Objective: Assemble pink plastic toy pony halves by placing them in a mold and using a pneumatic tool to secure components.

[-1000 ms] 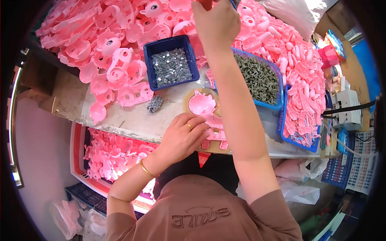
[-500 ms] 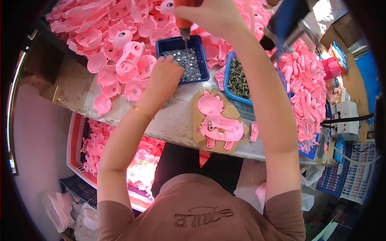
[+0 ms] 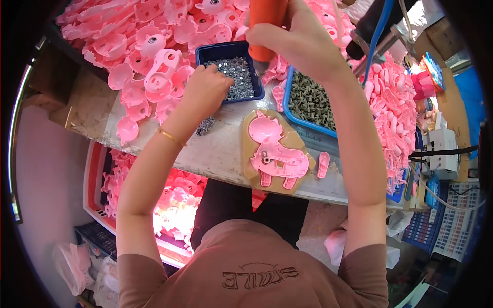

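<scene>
My left hand [image 3: 208, 88] reaches into a dark blue tray [image 3: 261, 88] of small shiny metal pieces [image 3: 240, 79], probably screws. Its fingers are curled together at the tray's left side, and what they pinch is too small to make out. My right hand [image 3: 304, 45] is wrapped round an orange power screwdriver [image 3: 264, 33], which points downward by the tray's right rim. Nearer me, a tan holding block [image 3: 250, 174] carries a pink animal-shaped toy shell [image 3: 290, 163], hollow side up. A loose pink leg piece [image 3: 323, 165] lies right of the block.
A light blue tray [image 3: 303, 122] of grey-green parts stands under my right forearm. Pink shells [image 3: 154, 46] heap at the back left, small pink pieces [image 3: 390, 113] at the right. Some metal pieces [image 3: 205, 126] lie beside my left wrist. A crate [image 3: 95, 179] of pink parts stands below the table.
My right hand and the screwdriver have moved right and slightly nearer, from over the dark blue tray to its right rim. My left hand has shifted slightly left and away from me.
</scene>
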A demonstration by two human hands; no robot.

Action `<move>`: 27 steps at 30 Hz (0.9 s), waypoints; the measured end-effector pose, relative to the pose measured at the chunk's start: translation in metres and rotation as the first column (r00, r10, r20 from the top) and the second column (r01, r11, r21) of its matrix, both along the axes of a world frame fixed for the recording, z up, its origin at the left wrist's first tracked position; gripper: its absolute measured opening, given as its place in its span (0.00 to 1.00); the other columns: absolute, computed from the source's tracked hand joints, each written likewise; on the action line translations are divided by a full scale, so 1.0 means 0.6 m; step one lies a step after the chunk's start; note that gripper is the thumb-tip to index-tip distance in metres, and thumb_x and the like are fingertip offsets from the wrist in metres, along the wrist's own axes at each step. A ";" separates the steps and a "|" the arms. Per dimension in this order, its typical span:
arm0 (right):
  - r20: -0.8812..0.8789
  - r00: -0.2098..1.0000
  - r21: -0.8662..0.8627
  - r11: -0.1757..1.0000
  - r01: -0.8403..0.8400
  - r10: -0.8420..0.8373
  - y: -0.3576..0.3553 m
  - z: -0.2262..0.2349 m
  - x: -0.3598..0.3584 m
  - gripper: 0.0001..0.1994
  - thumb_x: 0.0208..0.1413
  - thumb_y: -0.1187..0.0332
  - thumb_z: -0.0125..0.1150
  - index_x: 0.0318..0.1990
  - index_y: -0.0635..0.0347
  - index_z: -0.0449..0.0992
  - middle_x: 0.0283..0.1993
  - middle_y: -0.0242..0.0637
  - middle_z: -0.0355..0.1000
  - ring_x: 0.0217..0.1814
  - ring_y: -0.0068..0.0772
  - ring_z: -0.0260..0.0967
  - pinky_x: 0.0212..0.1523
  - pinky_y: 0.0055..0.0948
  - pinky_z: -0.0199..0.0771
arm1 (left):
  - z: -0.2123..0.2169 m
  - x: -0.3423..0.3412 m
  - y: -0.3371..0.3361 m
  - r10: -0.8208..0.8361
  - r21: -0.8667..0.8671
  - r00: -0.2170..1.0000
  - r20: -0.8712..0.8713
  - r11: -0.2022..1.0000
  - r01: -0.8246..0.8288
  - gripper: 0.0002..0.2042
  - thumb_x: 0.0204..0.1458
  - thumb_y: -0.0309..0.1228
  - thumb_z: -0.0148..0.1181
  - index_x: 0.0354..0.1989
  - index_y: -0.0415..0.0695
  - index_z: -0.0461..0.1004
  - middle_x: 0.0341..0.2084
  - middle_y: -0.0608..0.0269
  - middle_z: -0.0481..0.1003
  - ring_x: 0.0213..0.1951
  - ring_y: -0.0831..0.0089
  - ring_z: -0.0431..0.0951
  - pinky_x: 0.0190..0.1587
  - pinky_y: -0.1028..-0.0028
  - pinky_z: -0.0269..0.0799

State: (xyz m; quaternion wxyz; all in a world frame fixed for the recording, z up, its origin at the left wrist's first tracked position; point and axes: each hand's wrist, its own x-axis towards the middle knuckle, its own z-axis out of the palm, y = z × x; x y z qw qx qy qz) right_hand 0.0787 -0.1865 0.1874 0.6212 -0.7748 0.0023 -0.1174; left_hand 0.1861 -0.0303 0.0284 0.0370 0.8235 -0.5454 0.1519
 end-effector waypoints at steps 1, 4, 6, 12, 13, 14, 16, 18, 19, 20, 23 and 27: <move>-0.012 1.000 0.060 0.998 -0.021 0.022 0.000 0.002 -0.008 0.20 0.51 0.76 0.63 0.52 0.65 0.67 0.31 0.35 0.72 0.26 0.24 0.72 0.26 0.25 0.71 | 0.006 -0.013 0.004 -0.065 -0.087 0.994 -0.087 0.995 0.057 0.05 0.49 0.35 0.63 0.27 0.49 0.79 0.26 0.68 0.79 0.38 0.67 0.76 0.41 0.66 0.66; -0.123 0.973 0.121 0.976 -0.181 0.196 -0.005 0.007 -0.046 0.19 0.57 0.71 0.63 0.54 0.65 0.68 0.36 0.34 0.73 0.33 0.23 0.73 0.32 0.24 0.72 | 0.023 -0.067 0.005 -0.217 -0.247 0.938 -0.272 0.957 0.150 0.06 0.49 0.36 0.65 0.28 0.49 0.78 0.27 0.68 0.78 0.36 0.68 0.75 0.41 0.67 0.66; 0.067 0.981 0.132 0.973 -0.191 0.184 0.015 -0.036 -0.049 0.22 0.50 0.74 0.62 0.54 0.64 0.67 0.38 0.36 0.72 0.33 0.27 0.72 0.33 0.26 0.71 | 0.024 -0.106 0.012 -0.281 -0.310 0.884 -0.373 0.936 0.167 0.07 0.49 0.37 0.66 0.28 0.49 0.77 0.28 0.69 0.78 0.36 0.68 0.75 0.40 0.67 0.66; 0.162 0.985 0.354 0.928 -0.117 0.063 0.023 -0.084 -0.099 0.20 0.47 0.74 0.67 0.49 0.66 0.71 0.39 0.29 0.71 0.37 0.19 0.68 0.38 0.26 0.71 | 0.020 -0.168 0.002 -0.438 -0.504 0.854 -0.280 0.825 0.257 0.08 0.48 0.36 0.68 0.28 0.48 0.75 0.27 0.71 0.75 0.37 0.69 0.75 0.40 0.67 0.64; 0.158 0.986 0.356 0.928 -0.110 0.056 0.024 -0.085 -0.104 0.20 0.47 0.74 0.67 0.49 0.66 0.71 0.39 0.29 0.71 0.37 0.19 0.68 0.38 0.26 0.71 | 0.020 -0.173 0.001 -0.443 -0.504 0.850 -0.285 0.824 0.260 0.08 0.48 0.36 0.68 0.28 0.48 0.75 0.27 0.71 0.75 0.37 0.69 0.75 0.40 0.67 0.64; 0.184 0.983 0.373 0.926 -0.063 -0.007 0.030 -0.085 -0.108 0.19 0.47 0.74 0.67 0.48 0.66 0.72 0.39 0.30 0.71 0.38 0.19 0.68 0.39 0.26 0.71 | 0.019 -0.175 0.001 -0.434 -0.500 0.848 -0.305 0.830 0.245 0.08 0.48 0.36 0.68 0.29 0.48 0.75 0.27 0.70 0.75 0.37 0.69 0.75 0.40 0.67 0.64; 0.206 0.976 0.394 0.919 -0.015 -0.072 0.035 -0.086 -0.113 0.18 0.47 0.74 0.67 0.46 0.67 0.72 0.38 0.31 0.71 0.38 0.20 0.68 0.39 0.25 0.71 | 0.017 -0.179 0.000 -0.426 -0.494 0.843 -0.328 0.838 0.231 0.08 0.48 0.36 0.68 0.29 0.48 0.75 0.27 0.70 0.75 0.37 0.68 0.75 0.40 0.67 0.64; 0.211 0.974 0.372 0.928 -0.008 -0.076 0.035 -0.086 -0.120 0.18 0.46 0.74 0.67 0.45 0.67 0.72 0.39 0.32 0.71 0.39 0.19 0.68 0.39 0.25 0.71 | 0.017 -0.185 -0.003 -0.442 -0.514 0.837 -0.323 0.824 0.237 0.08 0.49 0.36 0.67 0.28 0.48 0.75 0.27 0.69 0.74 0.37 0.67 0.74 0.40 0.67 0.64; 0.209 0.975 0.374 0.928 -0.005 -0.079 0.035 -0.089 -0.121 0.18 0.46 0.74 0.67 0.45 0.67 0.72 0.39 0.32 0.71 0.39 0.19 0.68 0.39 0.25 0.71 | 0.017 -0.187 -0.004 -0.444 -0.513 0.835 -0.326 0.824 0.238 0.08 0.49 0.36 0.67 0.28 0.48 0.75 0.27 0.69 0.74 0.37 0.67 0.74 0.40 0.67 0.64; 0.243 0.967 0.325 0.946 -0.002 -0.081 0.034 -0.094 -0.121 0.17 0.48 0.74 0.63 0.46 0.69 0.71 0.31 0.32 0.71 0.30 0.19 0.67 0.33 0.23 0.69 | 0.018 -0.190 -0.005 -0.441 -0.501 0.836 -0.325 0.830 0.244 0.08 0.50 0.35 0.67 0.28 0.48 0.74 0.26 0.69 0.74 0.37 0.67 0.74 0.41 0.67 0.64; 0.267 0.961 0.273 0.962 -0.002 -0.074 0.029 -0.098 -0.129 0.16 0.50 0.73 0.59 0.46 0.72 0.70 0.23 0.32 0.70 0.21 0.18 0.66 0.25 0.21 0.67 | 0.013 -0.197 -0.008 -0.454 -0.499 0.829 -0.325 0.827 0.257 0.08 0.50 0.35 0.67 0.29 0.47 0.74 0.26 0.67 0.74 0.37 0.66 0.74 0.41 0.66 0.65; 0.270 0.960 0.293 0.956 -0.015 -0.068 0.028 -0.108 -0.138 0.16 0.50 0.74 0.59 0.47 0.71 0.69 0.23 0.31 0.69 0.20 0.18 0.65 0.24 0.20 0.65 | 0.010 -0.212 -0.008 -0.453 -0.483 0.818 -0.356 0.838 0.254 0.09 0.49 0.36 0.67 0.32 0.46 0.75 0.27 0.66 0.75 0.36 0.65 0.74 0.45 0.65 0.67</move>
